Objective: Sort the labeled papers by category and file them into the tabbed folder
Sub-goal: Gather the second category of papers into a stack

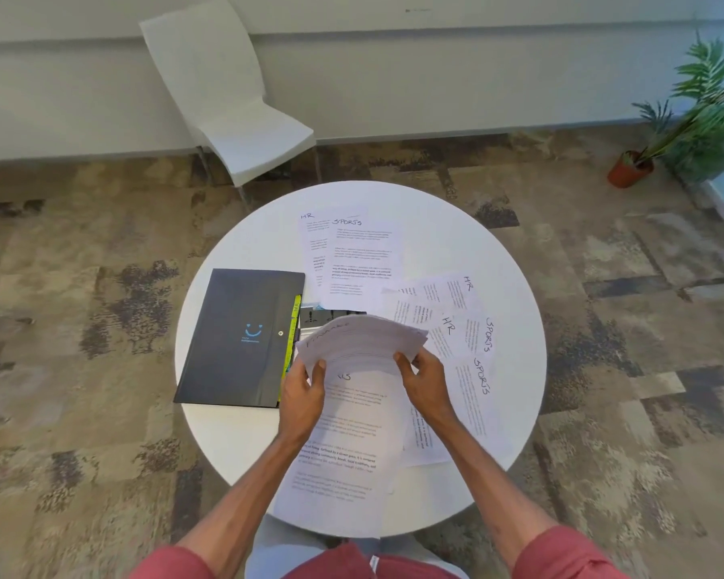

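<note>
While closed, tabbed folder [239,336]; left hand [306,390] and right hand [425,376] tight around 1 paper stack [360,344].

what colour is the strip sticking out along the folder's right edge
Bright yellow-green, on the strip along the dark folder's right edge; the head view shows it best.

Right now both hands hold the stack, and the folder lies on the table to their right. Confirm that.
Wrong side: the head view shows the folder lying on the table to their left. The left hand and right hand do hold the stack.
</note>
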`<state>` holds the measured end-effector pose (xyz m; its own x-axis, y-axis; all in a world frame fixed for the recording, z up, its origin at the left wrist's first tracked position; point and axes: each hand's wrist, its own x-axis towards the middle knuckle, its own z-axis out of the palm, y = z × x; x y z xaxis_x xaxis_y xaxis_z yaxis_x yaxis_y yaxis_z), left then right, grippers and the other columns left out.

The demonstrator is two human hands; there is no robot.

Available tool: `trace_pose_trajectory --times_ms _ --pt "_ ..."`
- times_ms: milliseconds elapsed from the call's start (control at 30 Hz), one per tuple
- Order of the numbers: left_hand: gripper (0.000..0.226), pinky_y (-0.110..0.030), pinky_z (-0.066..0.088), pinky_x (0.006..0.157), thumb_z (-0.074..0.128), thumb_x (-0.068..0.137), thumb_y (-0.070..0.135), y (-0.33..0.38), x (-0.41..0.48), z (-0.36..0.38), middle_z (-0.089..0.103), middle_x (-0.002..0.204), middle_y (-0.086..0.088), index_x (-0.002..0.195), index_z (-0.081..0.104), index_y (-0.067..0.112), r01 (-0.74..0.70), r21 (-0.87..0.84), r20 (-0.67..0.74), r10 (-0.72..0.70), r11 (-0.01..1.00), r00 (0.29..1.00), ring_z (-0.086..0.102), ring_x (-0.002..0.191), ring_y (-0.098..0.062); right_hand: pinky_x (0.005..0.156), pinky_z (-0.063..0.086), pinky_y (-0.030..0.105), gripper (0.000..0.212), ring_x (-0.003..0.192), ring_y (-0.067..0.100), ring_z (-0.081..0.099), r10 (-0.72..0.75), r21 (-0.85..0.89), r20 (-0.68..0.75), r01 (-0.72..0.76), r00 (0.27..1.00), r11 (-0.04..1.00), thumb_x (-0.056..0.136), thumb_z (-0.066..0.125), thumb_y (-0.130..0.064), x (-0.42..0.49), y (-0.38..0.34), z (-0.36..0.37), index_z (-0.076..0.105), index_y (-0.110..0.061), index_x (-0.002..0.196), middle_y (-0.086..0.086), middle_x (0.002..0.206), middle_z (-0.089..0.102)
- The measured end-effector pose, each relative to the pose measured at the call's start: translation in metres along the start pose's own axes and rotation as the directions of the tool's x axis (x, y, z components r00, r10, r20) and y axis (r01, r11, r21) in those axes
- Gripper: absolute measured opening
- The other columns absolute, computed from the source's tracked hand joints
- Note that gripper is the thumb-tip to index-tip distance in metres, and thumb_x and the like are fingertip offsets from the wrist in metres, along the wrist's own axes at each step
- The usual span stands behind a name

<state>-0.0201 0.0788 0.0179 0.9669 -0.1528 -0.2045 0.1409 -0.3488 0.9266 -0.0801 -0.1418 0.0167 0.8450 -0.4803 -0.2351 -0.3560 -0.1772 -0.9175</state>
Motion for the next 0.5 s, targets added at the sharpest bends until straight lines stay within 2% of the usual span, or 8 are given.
trace_pose_trajectory --times_ms 133,233,300,400,500 --pt "0.027 -0.040 0.061 0.093 0.055 0.113 0.027 0.003 -0.001 0.006 0.075 0.123 0.003 0.137 0.064 0.021 0.015 -0.007 -0.051 -0.016 1.000 0.999 0.069 0.114 -0.019 0.082 0.057 0.019 0.016 0.096 -0.003 0.070 -0.021 -0.007 -0.018 0.021 1.000 1.000 0.106 0.065 -0.021 0.003 -0.005 -0.003 0.070 -0.037 0.107 -0.028 0.096 0.075" --pt "0.027 -0.035 0.059 0.091 0.054 0.113 0.029 0.011 0.001 0.009 0.075 0.120 0.004 0.137 0.064 0.021 -0.016 -0.024 -0.083 0.014 1.000 0.996 0.069 0.112 -0.017 0.079 0.053 0.011 0.009 0.094 -0.008 0.068 -0.044 0.020 -0.071 0.045 0.997 0.999 0.105 0.066 -0.021 0.005 -0.012 -0.009 0.074 -0.024 0.109 -0.021 0.099 0.075" --pt "0.028 -0.030 0.058 0.090 0.053 0.114 0.029 0.017 0.000 0.012 0.074 0.121 0.004 0.138 0.063 0.019 -0.019 -0.032 -0.078 0.016 0.999 0.997 0.068 0.113 -0.013 0.078 0.050 0.008 0.011 0.091 -0.011 0.067 -0.049 0.021 -0.094 0.051 0.994 0.998 0.104 0.067 -0.020 0.007 -0.012 -0.013 0.074 -0.016 0.112 -0.015 0.100 0.075" --pt "0.030 -0.017 0.056 0.082 0.052 0.114 0.025 0.019 -0.002 0.016 0.073 0.120 0.005 0.140 0.063 0.015 -0.009 -0.015 -0.040 0.008 1.000 0.999 0.068 0.109 -0.006 0.078 0.052 0.013 0.007 0.089 -0.010 0.067 -0.013 -0.009 -0.052 0.013 0.999 1.000 0.104 0.067 -0.017 0.008 -0.006 -0.015 0.072 -0.020 0.108 -0.016 0.098 0.074" --pt "0.026 -0.008 0.052 0.071 0.050 0.114 0.019 0.014 -0.003 0.018 0.072 0.113 0.005 0.134 0.064 0.010 0.029 0.019 -0.019 -0.028 0.999 0.999 0.069 0.099 -0.007 0.087 0.059 0.032 0.013 0.097 0.001 0.070 0.038 -0.048 0.023 -0.037 0.999 0.998 0.105 0.065 -0.017 0.009 0.007 -0.015 0.072 -0.026 0.111 -0.015 0.104 0.076"
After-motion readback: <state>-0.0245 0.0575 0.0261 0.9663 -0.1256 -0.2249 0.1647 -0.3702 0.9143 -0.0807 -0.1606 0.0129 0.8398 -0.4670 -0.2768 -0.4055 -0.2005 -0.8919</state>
